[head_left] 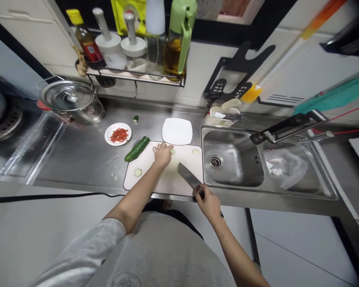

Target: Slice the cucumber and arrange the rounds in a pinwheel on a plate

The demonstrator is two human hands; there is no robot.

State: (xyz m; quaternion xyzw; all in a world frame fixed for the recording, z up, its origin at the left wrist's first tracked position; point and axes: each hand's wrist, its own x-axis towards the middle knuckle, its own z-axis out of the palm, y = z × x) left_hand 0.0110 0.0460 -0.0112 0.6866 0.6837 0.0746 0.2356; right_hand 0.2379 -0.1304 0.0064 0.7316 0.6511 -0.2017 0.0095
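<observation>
My right hand (208,202) grips a kitchen knife (189,176) by its dark handle, the blade slanting up and left over the pale cutting board (155,183). My left hand (162,154) is over the board's far edge, fingers apart, thumb side beside a thin cucumber slice (172,151); whether they touch is hard to tell. Another cucumber slice (195,151) lies near the board's far right corner, and a third slice (138,172) at its left. A long piece of cucumber (137,149) rests across the upper left corner, with a cut cucumber end (135,118) on the counter beyond.
Behind the board stands a white square plate (177,131). To its left is a round plate (107,137) of chopped red pieces, then a lidded steel pot (89,111). The sink (227,159) adjoins on the right. Bottles and jars fill a wall rack (131,75).
</observation>
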